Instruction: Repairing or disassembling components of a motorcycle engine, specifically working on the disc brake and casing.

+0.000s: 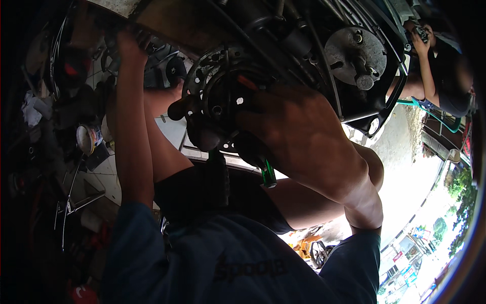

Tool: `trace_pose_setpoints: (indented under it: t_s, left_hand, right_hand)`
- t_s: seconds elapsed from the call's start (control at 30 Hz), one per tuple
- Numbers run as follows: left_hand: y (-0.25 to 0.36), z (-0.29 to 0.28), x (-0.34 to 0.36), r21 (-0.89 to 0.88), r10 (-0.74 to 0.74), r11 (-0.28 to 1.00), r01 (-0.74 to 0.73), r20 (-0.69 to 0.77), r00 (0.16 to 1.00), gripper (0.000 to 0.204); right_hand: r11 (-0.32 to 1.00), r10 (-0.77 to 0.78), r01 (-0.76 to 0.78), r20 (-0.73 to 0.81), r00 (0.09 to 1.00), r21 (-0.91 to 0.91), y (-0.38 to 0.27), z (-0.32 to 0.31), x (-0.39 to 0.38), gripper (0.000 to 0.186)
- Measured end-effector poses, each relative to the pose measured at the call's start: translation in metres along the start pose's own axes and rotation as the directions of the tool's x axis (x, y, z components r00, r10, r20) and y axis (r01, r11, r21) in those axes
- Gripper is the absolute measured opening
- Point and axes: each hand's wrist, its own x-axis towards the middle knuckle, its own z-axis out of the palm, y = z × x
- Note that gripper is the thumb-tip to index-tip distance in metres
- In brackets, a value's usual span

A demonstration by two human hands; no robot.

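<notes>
A dark wheel hub (217,109) with a perforated metal disc (196,76) around it stands before me. My right hand (298,131) reaches across its right side, fingers bent in against the hub; what they grip is in deep shade. Below those fingers a green, shiny piece (269,175) sticks out, and a small orange-red part (247,82) shows by the fingertips. My left arm stretches up to the far left. There my left hand (132,43) is curled at a dark panel, its hold lost in shadow.
Right of the hub sits a round metal plate with a central stub (357,58), among dark rods and frame tubes. A person (430,66) at the far right holds a small dark part. On the left are a white-lidded tub (87,139) and a thin metal stand (71,205).
</notes>
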Motion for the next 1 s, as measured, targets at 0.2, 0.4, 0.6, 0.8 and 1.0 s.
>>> trace_pose_setpoints:
  t_s: [0.2, 0.4, 0.6, 0.8, 1.0]
  left_hand:
    - [-0.005, -0.012, 0.021, -0.055, -0.060, 0.997, 0.062, 0.038, 0.997, 0.044]
    - [-0.008, -0.013, 0.015, -0.086, -0.024, 0.996, 0.031, 0.077, 0.997, 0.042]
    - [-0.008, -0.013, 0.023, -0.066, -0.033, 0.997, 0.037, 0.066, 0.997, 0.044]
    - [-0.012, -0.019, 0.032, -0.067, -0.040, 0.997, 0.045, 0.084, 0.996, 0.042]
    - [-0.014, -0.017, 0.028, -0.036, -0.016, 0.999, 0.021, 0.117, 0.993, 0.041]
  right_hand:
    - [1.000, -0.007, 0.007, -0.102, 0.995, -0.005, 0.002, -0.004, -0.006, 0.021]
    - [1.000, -0.016, 0.016, 0.010, 1.000, -0.001, 0.004, 0.002, -0.012, 0.017]
    - [0.998, -0.025, 0.018, 0.121, 0.992, 0.056, -0.002, -0.005, 0.000, 0.021]
    - [1.000, -0.009, 0.006, -0.101, 0.995, -0.028, -0.006, -0.003, 0.013, 0.022]
    - [0.990, -0.051, 0.026, -0.177, 0.983, -0.141, -0.006, 0.014, 0.021, 0.019]
